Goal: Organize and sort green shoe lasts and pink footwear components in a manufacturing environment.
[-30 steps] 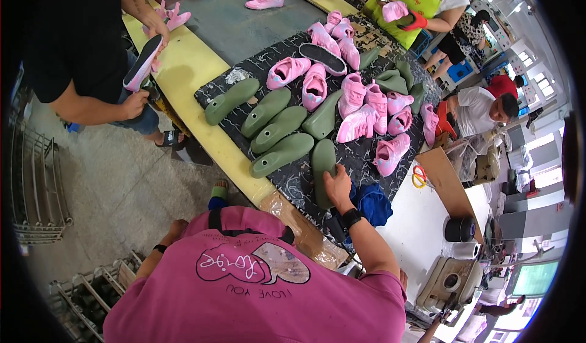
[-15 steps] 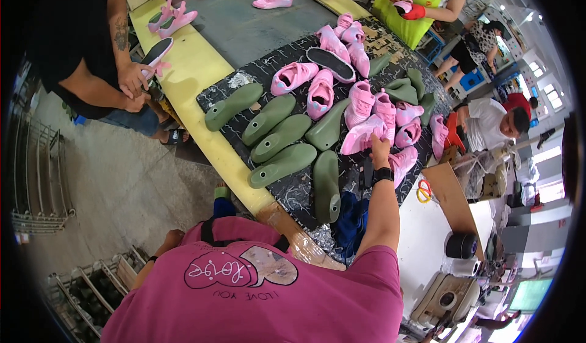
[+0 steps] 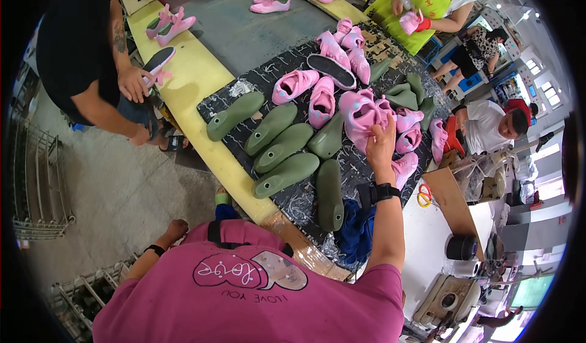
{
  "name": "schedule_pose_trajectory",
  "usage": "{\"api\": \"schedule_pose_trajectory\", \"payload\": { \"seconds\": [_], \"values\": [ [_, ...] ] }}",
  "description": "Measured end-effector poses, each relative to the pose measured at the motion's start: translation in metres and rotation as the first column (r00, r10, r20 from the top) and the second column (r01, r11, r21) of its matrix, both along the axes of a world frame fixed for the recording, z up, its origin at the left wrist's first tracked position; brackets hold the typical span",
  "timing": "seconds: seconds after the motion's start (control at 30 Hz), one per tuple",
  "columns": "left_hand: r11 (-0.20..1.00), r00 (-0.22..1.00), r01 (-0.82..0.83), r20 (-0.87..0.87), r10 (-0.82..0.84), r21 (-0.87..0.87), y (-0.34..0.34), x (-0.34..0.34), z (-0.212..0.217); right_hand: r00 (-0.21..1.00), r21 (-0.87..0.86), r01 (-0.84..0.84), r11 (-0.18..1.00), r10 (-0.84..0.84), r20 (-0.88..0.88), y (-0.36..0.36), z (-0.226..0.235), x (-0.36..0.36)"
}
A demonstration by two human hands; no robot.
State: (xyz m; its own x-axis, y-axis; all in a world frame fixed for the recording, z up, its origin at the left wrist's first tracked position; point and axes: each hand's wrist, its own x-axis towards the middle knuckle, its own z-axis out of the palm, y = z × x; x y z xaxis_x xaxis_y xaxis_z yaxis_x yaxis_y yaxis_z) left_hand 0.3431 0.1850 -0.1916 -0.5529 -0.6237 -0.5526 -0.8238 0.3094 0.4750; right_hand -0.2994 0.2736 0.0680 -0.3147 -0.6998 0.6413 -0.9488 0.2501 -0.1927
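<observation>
Our desk [image 3: 201, 77] carries a dark mat [image 3: 360, 172] with a row of green shoe lasts [image 3: 287, 173] and a cluster of pink shoes. A second ago our right hand [image 3: 381, 144] rested on the nearest last; now it has reached up and its grip pinches a pink shoe [image 3: 361, 112] mid-cluster. Our left hand [image 3: 176, 228] hangs loosely open below the desk edge, holding nothing.

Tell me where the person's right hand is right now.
In the head view, the right hand is right of centre, stretched out over the dark work mat and touching a pink shoe, just right of the row of green shoe lasts.
</observation>
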Motion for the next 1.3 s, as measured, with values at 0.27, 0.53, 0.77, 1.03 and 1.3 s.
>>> {"api": "schedule_pose_trajectory", "payload": {
  "seconds": [0.27, 0.53, 0.77, 1.03, 1.3],
  "values": [
    [0.936, 0.937, -0.340, 0.111, 0.330, 0.087, 0.009, -0.016, 0.045, 0.970, 0.198, 0.083, 0.977, -0.034, -0.239, -0.029, 0.002, -0.046],
    [0.879, 0.880, -0.454, 0.230, 0.416, 0.148, 0.026, 0.016, 0.040, 0.917, 0.028, 0.301, 0.953, -0.281, -0.283, -0.078, 0.104, -0.109],
    [0.956, 0.962, -0.273, 0.022, 0.273, 0.110, 0.003, 0.013, 0.001, 0.980, 0.230, -0.068, 0.971, 0.021, 0.199, 0.005, -0.044, 0.033],
    [0.926, 0.947, -0.319, 0.044, 0.317, 0.203, -0.008, -0.024, 0.040, 0.699, 0.210, 0.537, 0.817, -0.570, 0.432, 0.150, -0.054, 0.012],
    [0.875, 0.896, -0.441, 0.151, 0.418, 0.201, 0.006, -0.030, 0.066, 0.382, 0.488, 0.634, 0.600, -0.792, 0.476, 0.139, -0.072, -0.040]
  ]
}}
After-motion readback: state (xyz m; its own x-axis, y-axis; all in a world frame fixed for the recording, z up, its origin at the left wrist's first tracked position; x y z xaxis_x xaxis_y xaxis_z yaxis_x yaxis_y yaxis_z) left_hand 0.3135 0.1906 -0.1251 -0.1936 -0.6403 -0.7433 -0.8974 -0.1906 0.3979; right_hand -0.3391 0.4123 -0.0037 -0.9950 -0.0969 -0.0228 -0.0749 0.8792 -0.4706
